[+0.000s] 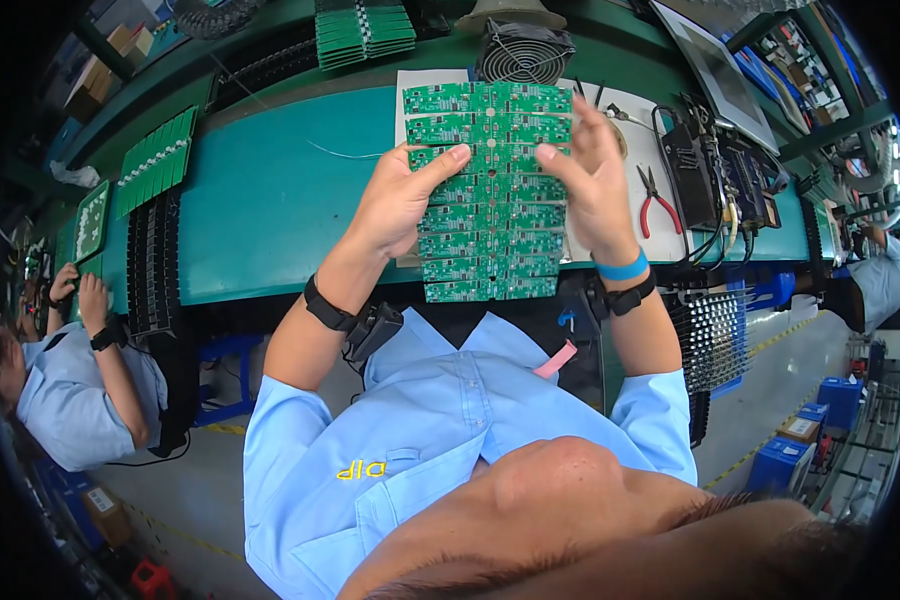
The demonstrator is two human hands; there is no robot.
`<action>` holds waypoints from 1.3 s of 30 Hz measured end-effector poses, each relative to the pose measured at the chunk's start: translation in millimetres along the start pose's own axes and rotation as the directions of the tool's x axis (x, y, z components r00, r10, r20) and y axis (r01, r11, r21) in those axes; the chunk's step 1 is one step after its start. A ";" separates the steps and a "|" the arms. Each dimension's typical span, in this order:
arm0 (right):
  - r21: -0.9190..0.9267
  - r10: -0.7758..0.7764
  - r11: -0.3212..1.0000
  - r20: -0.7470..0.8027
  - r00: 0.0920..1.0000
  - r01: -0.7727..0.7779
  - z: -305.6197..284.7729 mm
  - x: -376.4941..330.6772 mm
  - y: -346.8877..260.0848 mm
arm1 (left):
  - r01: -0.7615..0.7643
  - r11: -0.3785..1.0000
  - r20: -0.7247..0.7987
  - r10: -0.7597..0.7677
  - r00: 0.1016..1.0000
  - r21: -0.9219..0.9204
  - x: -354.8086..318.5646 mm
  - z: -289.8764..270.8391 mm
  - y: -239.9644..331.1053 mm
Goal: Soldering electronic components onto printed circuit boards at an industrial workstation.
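Both hands held one thing — a tall green circuit-board panel made of several narrow boards joined in rows. The panel was lifted above the teal workbench and tilted toward the person, its lower edge near the bench's front edge.

The left hand gripped the panel's left edge about a third of the way down, thumb lying across the face and the other fingers closed behind it. The right hand clasped the panel's right edge at about the same height, thumb on the front, fingers wrapped behind. Each wrist carried a black strap; the right also wore a blue wristband.

Beneath the panel lay a white sheet on the bench. Right of the panel, a pair of red-handled pliers rested on the sheet, and further right stood black power units with cables. Beyond the panel's top edge sat a small grey fan, with stacks of green boards to its left. Well left of the panel, more green boards leaned in a black rack — and past those a co-worker in a light blue shirt sat at the same bench.
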State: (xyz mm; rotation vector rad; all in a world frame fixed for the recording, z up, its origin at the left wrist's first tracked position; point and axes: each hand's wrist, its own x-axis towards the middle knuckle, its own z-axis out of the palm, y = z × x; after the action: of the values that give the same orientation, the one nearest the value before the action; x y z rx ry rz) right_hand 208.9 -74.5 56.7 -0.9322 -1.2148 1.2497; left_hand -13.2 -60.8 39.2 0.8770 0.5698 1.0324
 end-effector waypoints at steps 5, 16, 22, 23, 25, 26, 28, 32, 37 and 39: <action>-0.678 -0.390 0.648 0.094 0.916 0.346 -1.6 22.1 -4.0 | 0.003 1.000 -0.155 -0.001 0.988 0.014 9.8 1.1 -25.0; -0.881 -0.351 0.341 0.206 0.914 0.329 -13.1 58.0 6.3 | 0.013 0.998 -0.205 -0.024 0.978 -0.055 32.3 11.2 -30.6; -0.874 -0.275 0.364 0.229 0.934 0.321 -28.0 69.7 -0.3 | -0.008 0.999 -0.187 0.016 0.982 0.041 43.4 15.6 -26.8; -0.869 -0.243 0.378 0.239 0.940 0.319 -20.4 67.9 -9.3 | 0.027 0.997 -0.204 -0.011 0.979 0.078 41.0 22.4 -17.3; -0.893 -0.268 0.377 0.148 0.952 0.245 -4.5 67.0 -32.7 | -0.030 0.993 -0.143 0.046 0.989 0.110 54.6 21.7 -21.4; -0.900 -0.255 0.375 0.130 0.958 0.222 -7.0 66.7 -42.3 | -0.011 0.995 -0.134 0.024 0.991 0.099 64.0 26.7 -19.4; -0.914 -0.281 0.323 0.156 0.947 0.246 3.0 72.4 -56.1 | -0.051 0.996 -0.103 0.058 0.993 0.070 77.1 27.5 -12.8; -0.927 -0.171 0.287 0.198 0.965 0.241 14.4 78.4 -44.7 | 0.004 1.000 -0.102 -0.004 0.995 -0.002 63.9 7.3 -14.9; -0.941 -0.094 0.231 0.232 0.968 0.248 -1.5 74.4 -9.7 | 0.109 0.986 -0.204 -0.133 0.970 -0.124 41.2 8.6 -25.4; -0.946 -0.056 0.218 0.232 0.971 0.238 7.1 76.5 0.2 | 0.119 0.984 -0.207 -0.145 0.967 -0.132 39.5 -2.5 -31.2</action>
State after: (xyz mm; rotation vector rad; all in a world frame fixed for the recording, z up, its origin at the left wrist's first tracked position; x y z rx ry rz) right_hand 195.5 0.1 69.1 -1.5647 -2.2492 0.1964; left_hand 16.8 -31.5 11.3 0.6168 0.7326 1.0354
